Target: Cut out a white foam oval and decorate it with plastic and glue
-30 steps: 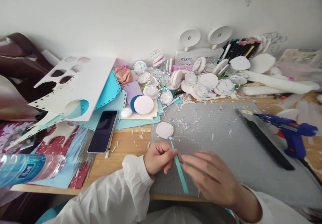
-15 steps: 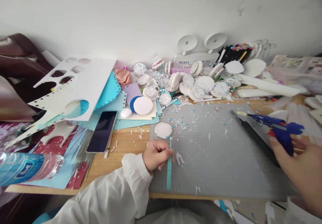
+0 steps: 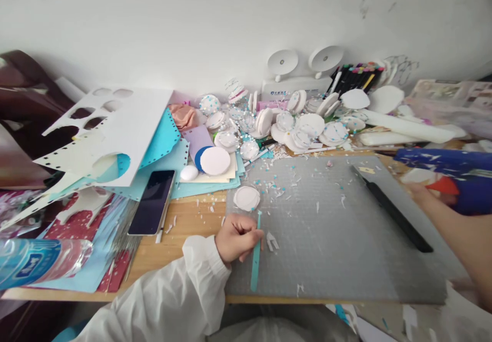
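Observation:
My left hand [image 3: 239,238] is closed at the near left of the grey cutting mat [image 3: 326,265], pinching a narrow teal strip [image 3: 255,267]. The strip tapers towards its far end, close to a round white disc [image 3: 246,198] lying on the mat. A small pronged white scrap [image 3: 272,241] is just right of that hand. At the right edge, my right hand [image 3: 457,234] grips a blue hot glue gun [image 3: 442,161] with a red trigger. Part of the gun and some fingers are out of sight. The nozzle points left.
A black-handled knife [image 3: 397,216] lies on the mat's right side. White discs [image 3: 310,124] are heaped along the wall below a two-headed lamp [image 3: 282,62]. To the left are a phone [image 3: 151,202], a bottle [image 3: 46,260] and white cut-out sheets [image 3: 148,126].
My right hand left the teal strip, reached right and took hold of the glue gun, which is now lifted and nearer. My left hand kept the strip, which has swung more upright in view.

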`<state>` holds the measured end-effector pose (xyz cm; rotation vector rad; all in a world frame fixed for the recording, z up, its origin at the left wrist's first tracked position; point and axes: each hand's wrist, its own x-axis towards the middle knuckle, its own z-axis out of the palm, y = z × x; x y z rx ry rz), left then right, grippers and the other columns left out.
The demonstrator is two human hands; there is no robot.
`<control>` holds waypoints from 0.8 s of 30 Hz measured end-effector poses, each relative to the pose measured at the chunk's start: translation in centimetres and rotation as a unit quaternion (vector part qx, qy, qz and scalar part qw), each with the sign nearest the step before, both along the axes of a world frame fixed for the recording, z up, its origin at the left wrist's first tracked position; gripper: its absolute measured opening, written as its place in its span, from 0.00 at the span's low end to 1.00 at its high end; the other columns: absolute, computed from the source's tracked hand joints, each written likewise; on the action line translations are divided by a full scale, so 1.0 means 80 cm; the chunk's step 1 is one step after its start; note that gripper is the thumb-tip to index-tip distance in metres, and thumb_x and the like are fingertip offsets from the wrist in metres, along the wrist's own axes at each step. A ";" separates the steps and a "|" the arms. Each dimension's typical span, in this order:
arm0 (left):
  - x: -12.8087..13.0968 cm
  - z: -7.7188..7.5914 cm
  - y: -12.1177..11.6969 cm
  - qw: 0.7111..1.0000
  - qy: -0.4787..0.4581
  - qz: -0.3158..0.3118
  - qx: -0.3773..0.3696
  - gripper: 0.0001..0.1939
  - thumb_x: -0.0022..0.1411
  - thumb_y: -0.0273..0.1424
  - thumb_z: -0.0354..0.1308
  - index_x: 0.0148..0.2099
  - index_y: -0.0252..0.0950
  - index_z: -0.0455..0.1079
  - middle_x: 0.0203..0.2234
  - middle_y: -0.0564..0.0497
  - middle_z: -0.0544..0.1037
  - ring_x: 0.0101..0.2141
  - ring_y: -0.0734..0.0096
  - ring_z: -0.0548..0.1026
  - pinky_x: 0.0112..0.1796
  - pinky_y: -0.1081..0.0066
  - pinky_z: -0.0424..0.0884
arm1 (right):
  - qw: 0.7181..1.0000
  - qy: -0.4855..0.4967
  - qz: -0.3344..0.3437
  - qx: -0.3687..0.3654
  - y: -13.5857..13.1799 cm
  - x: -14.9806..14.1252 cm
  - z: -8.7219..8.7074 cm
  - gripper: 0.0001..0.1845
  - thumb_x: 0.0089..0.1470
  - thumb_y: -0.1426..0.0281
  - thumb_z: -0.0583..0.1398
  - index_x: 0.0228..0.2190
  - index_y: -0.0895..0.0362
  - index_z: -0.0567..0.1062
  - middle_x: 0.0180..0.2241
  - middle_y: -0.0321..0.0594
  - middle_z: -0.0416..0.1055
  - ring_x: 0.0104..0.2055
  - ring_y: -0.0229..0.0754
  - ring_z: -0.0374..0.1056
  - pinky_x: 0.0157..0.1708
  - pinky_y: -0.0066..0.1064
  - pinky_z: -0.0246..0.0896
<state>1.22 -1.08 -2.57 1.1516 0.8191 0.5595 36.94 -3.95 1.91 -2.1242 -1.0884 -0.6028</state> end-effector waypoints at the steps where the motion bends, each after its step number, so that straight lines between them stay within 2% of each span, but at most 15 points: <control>1: 0.000 0.001 0.000 1.000 0.003 -0.001 0.000 0.22 0.52 0.44 0.61 0.17 0.33 0.66 0.03 0.59 0.59 0.06 0.84 0.53 0.12 0.80 0.50 | 0.999 0.035 0.036 -0.021 0.005 -0.021 0.009 0.23 0.29 0.54 0.68 0.17 0.49 0.60 0.15 0.34 0.57 0.16 0.40 0.56 0.17 0.35 0.51; 3: 0.000 0.003 0.000 1.000 0.009 -0.004 0.002 0.22 0.52 0.45 0.60 0.17 0.33 0.66 0.03 0.59 0.59 0.06 0.84 0.52 0.11 0.80 0.49 | 0.988 0.092 0.123 -0.015 0.016 -0.065 0.018 0.18 0.36 0.53 0.64 0.19 0.50 0.63 0.16 0.35 0.61 0.17 0.40 0.58 0.17 0.33 0.51; 5: 0.000 0.005 0.001 1.000 0.016 -0.006 0.004 0.23 0.52 0.46 0.60 0.17 0.33 0.66 0.03 0.59 0.59 0.06 0.84 0.52 0.11 0.79 0.49 | 0.966 0.119 0.227 -0.006 0.025 -0.103 0.013 0.17 0.40 0.54 0.61 0.16 0.50 0.62 0.13 0.33 0.60 0.14 0.38 0.56 0.15 0.32 0.50; 8: -0.001 0.006 0.001 1.000 0.024 -0.011 0.003 0.24 0.51 0.47 0.60 0.17 0.34 0.64 0.03 0.59 0.58 0.06 0.84 0.52 0.11 0.79 0.48 | 0.924 0.156 0.350 0.001 0.033 -0.139 -0.013 0.12 0.41 0.61 0.61 0.18 0.51 0.62 0.12 0.30 0.61 0.12 0.35 0.55 0.13 0.28 0.50; 10: -0.002 0.004 0.001 1.000 0.028 -0.015 -0.002 0.24 0.51 0.47 0.60 0.16 0.34 0.64 0.03 0.59 0.58 0.06 0.84 0.52 0.10 0.79 0.48 | 0.905 0.167 0.391 -0.005 0.034 -0.149 -0.033 0.11 0.41 0.65 0.61 0.18 0.52 0.63 0.11 0.29 0.61 0.11 0.34 0.54 0.11 0.27 0.49; 14: -0.004 0.002 -0.001 0.999 0.033 -0.021 -0.017 0.22 0.50 0.43 0.62 0.15 0.35 0.61 0.04 0.58 0.58 0.06 0.84 0.53 0.10 0.79 0.46 | 0.897 0.122 0.424 -0.009 0.029 -0.153 -0.055 0.13 0.40 0.67 0.61 0.16 0.52 0.60 0.10 0.27 0.57 0.10 0.33 0.53 0.11 0.27 0.47; 17: -0.005 0.004 -0.002 0.999 0.042 -0.025 -0.022 0.22 0.50 0.41 0.61 0.14 0.36 0.58 0.04 0.58 0.58 0.06 0.83 0.54 0.10 0.79 0.45 | 0.902 0.090 0.423 -0.004 0.025 -0.151 -0.057 0.15 0.40 0.67 0.61 0.14 0.51 0.58 0.09 0.27 0.55 0.10 0.33 0.51 0.11 0.27 0.46; 24: -0.005 0.008 -0.001 0.998 0.051 -0.039 -0.011 0.23 0.51 0.39 0.60 0.13 0.37 0.54 0.05 0.58 0.57 0.07 0.84 0.55 0.10 0.79 0.46 | 0.919 0.086 0.384 -0.025 0.021 -0.139 -0.065 0.20 0.39 0.64 0.62 0.13 0.51 0.54 0.10 0.27 0.50 0.12 0.33 0.49 0.13 0.28 0.43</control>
